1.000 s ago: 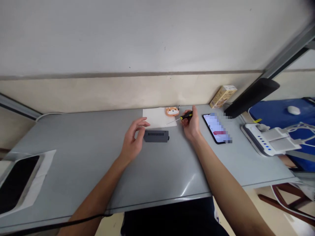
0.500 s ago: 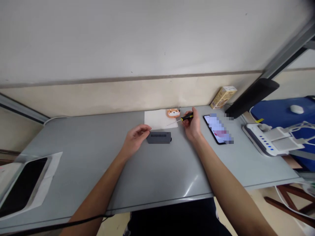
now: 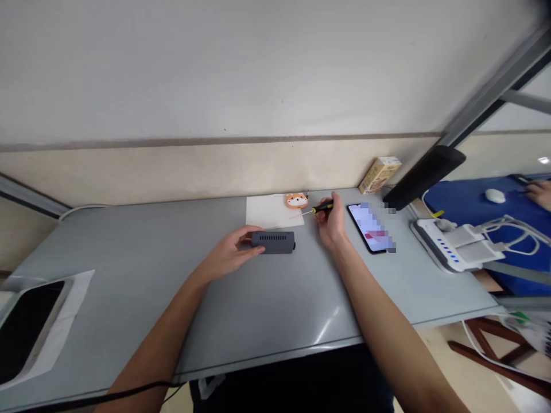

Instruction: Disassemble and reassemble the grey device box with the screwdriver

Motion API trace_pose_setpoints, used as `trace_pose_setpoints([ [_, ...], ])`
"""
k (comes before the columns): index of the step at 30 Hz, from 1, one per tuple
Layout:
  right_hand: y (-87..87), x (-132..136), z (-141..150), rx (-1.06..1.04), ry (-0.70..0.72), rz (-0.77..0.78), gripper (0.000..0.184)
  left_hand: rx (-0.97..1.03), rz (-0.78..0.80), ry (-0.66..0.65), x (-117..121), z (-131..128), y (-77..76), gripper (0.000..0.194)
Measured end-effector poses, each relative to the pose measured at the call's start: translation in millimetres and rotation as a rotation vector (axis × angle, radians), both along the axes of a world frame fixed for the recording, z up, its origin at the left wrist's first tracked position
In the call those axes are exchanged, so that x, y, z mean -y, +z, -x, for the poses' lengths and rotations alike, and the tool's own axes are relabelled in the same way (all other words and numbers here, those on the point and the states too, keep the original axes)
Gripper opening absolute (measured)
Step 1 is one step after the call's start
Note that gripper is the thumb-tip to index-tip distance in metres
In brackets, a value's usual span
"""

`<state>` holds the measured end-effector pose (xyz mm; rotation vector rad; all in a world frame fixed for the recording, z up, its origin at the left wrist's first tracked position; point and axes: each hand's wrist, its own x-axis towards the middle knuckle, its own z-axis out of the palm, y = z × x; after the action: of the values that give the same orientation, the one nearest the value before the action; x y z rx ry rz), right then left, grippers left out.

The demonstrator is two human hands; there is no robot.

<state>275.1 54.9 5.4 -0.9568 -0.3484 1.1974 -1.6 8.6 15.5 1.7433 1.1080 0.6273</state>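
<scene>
A dark grey box with a row of vent slots (image 3: pixel 275 243) rests on the grey table (image 3: pixel 258 310). My left hand (image 3: pixel 235 250) grips its left end, thumb at the front and fingers behind. A black-and-yellow screwdriver (image 3: pixel 323 206) is in my closed right hand (image 3: pixel 331 223), its thin shaft pointing left over a white sheet of paper (image 3: pixel 267 211). An orange animal-face case (image 3: pixel 297 200) lies at the back of that sheet.
A lit phone (image 3: pixel 370 228) lies right of my right hand. Behind it stand a yellow carton (image 3: pixel 379 174) and a black upright object (image 3: pixel 424 178). A power strip with chargers (image 3: pixel 451 246) sits at the right edge. Another person's hand (image 3: pixel 540 193) is near a white mouse (image 3: pixel 495 196).
My left hand has moved from the box's back left corner to a grip round its left end. The view has shifted slightly right, and another person's hand now shows at the right.
</scene>
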Motion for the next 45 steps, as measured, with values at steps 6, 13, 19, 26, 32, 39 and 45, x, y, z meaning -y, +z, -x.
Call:
trace_pose_setpoints([
  [6, 11.1, 3.1, -7.0, 0.316, -0.322, -0.057, 0.037, 0.076, -0.064, 0.196, -6.2, -6.8, -22.8, 0.045],
  [13, 32.9, 46.5, 7.1, 0.865, -0.413, -0.614, 0.033, 0.094, -0.098, 0.26, -8.7, -8.7, -36.4, 0.045],
  [19, 30.1, 71.5, 38.8, 1.165, -0.244, -0.988, 0.03, -0.025, -0.169, 0.285, -6.0, -13.8, -37.2, 0.039],
  [26, 18.4, 64.9, 41.6, 1.354, -0.258, -1.005, 0.03, -0.228, -0.427, 0.244, -6.9, -16.8, -34.6, 0.03],
  [32, 13.5, 64.0, 34.8, 1.251, -0.236, -0.873, 0.031, -0.211, -0.463, 0.231, -5.9, -18.8, -35.4, 0.025],
  [39, 6.2, 68.4, 51.2, 1.174, -0.17, -0.791, 0.03, -0.21, -0.396, 0.254, -5.1, -19.6, -31.8, 0.028],
  [45, -1.4, 76.3, 73.5, 1.188, -0.068, -0.923, 0.033, -0.141, -0.404, 0.284, -3.6, -20.3, -34.2, 0.03],
])
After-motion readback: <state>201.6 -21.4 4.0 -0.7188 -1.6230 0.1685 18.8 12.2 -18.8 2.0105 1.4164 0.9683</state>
